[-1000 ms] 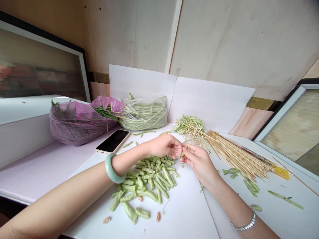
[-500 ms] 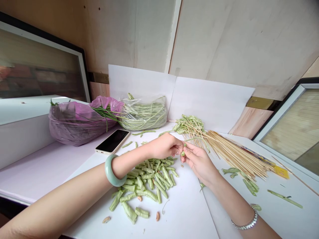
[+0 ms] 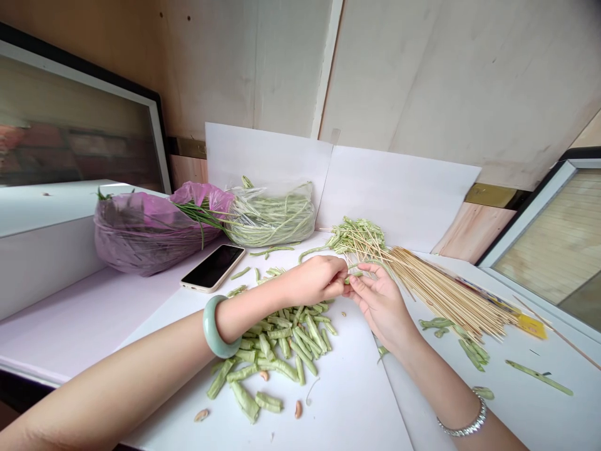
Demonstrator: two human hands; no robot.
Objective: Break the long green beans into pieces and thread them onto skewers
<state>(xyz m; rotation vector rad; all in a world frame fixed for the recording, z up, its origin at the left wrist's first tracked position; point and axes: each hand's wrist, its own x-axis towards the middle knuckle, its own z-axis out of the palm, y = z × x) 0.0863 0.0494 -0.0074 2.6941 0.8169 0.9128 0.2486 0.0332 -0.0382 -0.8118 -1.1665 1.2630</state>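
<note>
While the left hand (image 3: 319,279) and right hand (image 3: 381,302) pinch a green bean (image 3: 353,276) between them, above and beyond the bean pieces (image 3: 282,352), fingertips placed close together should give a cleaner, controlled snap.

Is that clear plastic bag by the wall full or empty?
It has contents: long green beans show through the clear plastic bag.

green bean piece (image 3: 354,275), short, partly hidden, held between hands (image 3: 382,305)
</note>
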